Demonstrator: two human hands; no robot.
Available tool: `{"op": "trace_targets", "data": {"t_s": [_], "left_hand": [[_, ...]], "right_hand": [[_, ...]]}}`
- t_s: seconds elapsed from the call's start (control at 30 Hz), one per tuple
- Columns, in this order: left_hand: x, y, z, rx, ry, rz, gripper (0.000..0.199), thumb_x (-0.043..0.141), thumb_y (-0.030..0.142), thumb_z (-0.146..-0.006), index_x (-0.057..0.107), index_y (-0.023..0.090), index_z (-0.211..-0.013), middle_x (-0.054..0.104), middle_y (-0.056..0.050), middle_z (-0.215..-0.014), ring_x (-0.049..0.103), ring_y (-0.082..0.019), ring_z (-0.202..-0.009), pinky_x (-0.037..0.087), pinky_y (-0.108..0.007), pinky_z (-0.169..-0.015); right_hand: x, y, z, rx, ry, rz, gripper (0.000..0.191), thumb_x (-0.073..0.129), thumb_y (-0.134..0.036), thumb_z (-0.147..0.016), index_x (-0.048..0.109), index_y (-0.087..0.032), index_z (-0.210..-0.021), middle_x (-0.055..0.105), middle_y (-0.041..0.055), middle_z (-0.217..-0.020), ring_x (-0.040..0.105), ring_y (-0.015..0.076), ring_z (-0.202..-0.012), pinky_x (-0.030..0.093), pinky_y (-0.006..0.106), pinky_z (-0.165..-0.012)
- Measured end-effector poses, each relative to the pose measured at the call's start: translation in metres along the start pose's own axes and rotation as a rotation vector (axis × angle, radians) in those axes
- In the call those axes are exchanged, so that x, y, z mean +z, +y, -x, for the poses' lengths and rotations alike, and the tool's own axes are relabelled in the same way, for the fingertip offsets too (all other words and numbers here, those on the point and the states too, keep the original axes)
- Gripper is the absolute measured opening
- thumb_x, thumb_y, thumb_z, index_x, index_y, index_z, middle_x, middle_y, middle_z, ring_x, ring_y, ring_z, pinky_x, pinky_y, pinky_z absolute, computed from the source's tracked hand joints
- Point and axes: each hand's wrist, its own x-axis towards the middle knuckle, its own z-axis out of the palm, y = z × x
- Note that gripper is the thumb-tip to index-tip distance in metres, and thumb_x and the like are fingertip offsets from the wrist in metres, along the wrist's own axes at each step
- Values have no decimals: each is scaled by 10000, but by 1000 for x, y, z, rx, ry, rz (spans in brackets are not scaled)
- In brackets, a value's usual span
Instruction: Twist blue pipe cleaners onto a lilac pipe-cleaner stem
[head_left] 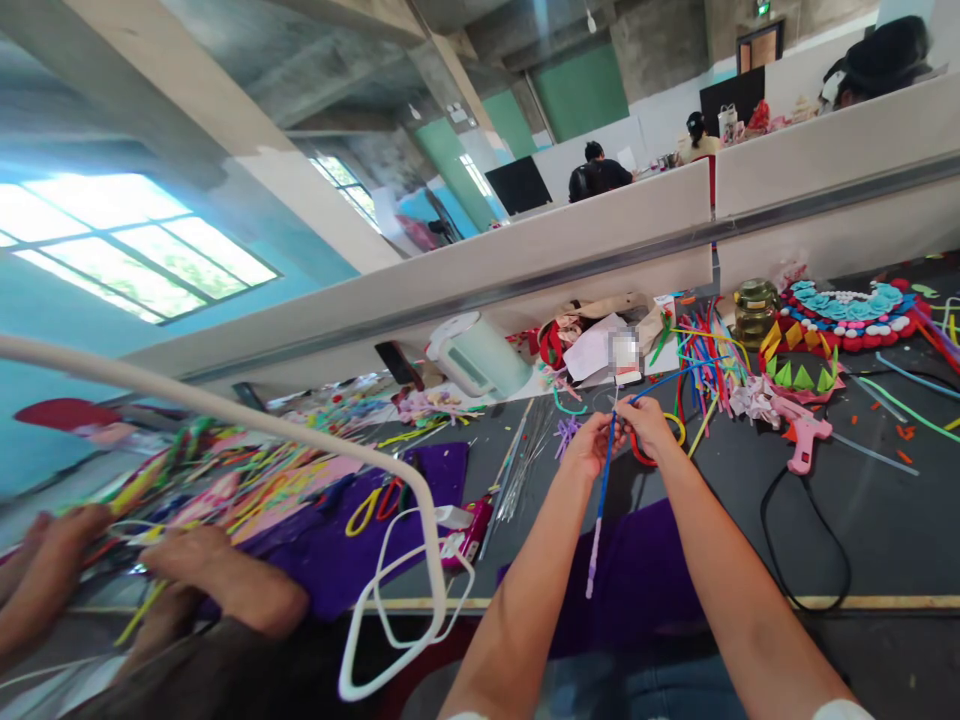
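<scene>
In front of me, above the dark table, both hands come together on a blue pipe cleaner (604, 480). My left hand (589, 445) pinches it near its bend; a length with a pale lilac end hangs down from there. Close beside it, my right hand (649, 425) is closed on the same blue stem, whose other part runs up to the right. A thin pale wire-like piece (616, 395) stands up between the fingertips. Beneath my forearms lies a purple cloth (630, 570). Red and yellow loops show just behind my right hand.
A pink glue gun (804, 432) with a black cord lies at right, near bundled pipe cleaners (705, 345) and a glass jar (756, 312). Thin wires (519, 470) lie left of my hands. A white lamp arm (300, 428) crosses the left side, near a co-worker's hands (202, 570).
</scene>
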Motion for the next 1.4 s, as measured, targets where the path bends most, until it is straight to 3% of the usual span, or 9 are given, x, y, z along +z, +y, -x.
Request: {"op": "trace_targets", "data": {"t_s": [0.1,0.23,0.4,0.53,0.67,0.8,0.93,1.17,1.4], "left_hand": [[0,-5,2,130,-24,-78,84,595,191,-676,577,116,-707,581,-4,-566,538,-90,-458,501,-237,-507],[0,-15,10,505,43,-320,255,643,284,-671,575,156,-881,583,18,-661,551,-102,-487,468,-243,-495],[-2,-24,19,1031,183,-920,228,599,250,-746,573,182,-961,592,-20,-814,558,-120,-638,454,-258,-626],[-6,-25,16,1209,260,-1237,149,528,167,-800,589,183,-936,597,-55,-869,567,-164,-768,436,-285,-696],[-8,-24,10,1227,294,-1279,143,505,141,-811,591,175,-920,601,-62,-852,571,-177,-779,429,-290,-697],[-10,-23,5,1183,281,-1187,116,507,164,-811,599,171,-882,605,-55,-826,564,-172,-759,426,-291,-691],[-12,-23,-3,1062,230,-994,91,526,200,-794,607,171,-822,607,-32,-768,555,-145,-686,431,-269,-641],[-14,-23,-7,859,129,-648,82,564,219,-741,627,172,-766,612,-25,-727,550,-126,-621,467,-246,-579],[-6,-15,3,582,-28,-222,114,614,246,-680,607,150,-742,564,19,-594,490,-86,-462,496,-237,-481]], "right_hand": [[0,-1,0,-45,46,73,126,597,-271,-613,551,-154,-622,490,-61,-478,401,51,-382,297,173,-378],[0,2,-2,-88,98,160,152,585,-303,-626,552,-155,-634,455,-72,-461,359,51,-380,280,182,-382],[-2,7,-6,-139,160,330,186,550,-327,-645,582,-145,-639,492,-44,-466,400,78,-412,315,200,-414],[-6,10,-8,-219,193,488,195,536,-319,-653,617,-141,-655,585,-1,-560,505,121,-521,389,219,-504],[-7,11,-9,-280,194,588,202,538,-323,-673,629,-144,-648,617,13,-612,549,143,-595,413,230,-568],[-4,11,-6,-195,177,493,217,560,-351,-671,622,-144,-659,556,-18,-521,470,109,-473,364,222,-478],[-1,11,-4,-112,175,372,205,593,-353,-656,601,-148,-666,478,-52,-472,366,72,-398,290,209,-406],[2,10,-3,-83,147,336,238,629,-367,-647,594,-134,-685,448,-53,-474,345,54,-389,257,192,-373],[6,6,0,16,131,241,270,676,-383,-624,592,-148,-726,478,-53,-502,379,52,-387,317,182,-369]]}}
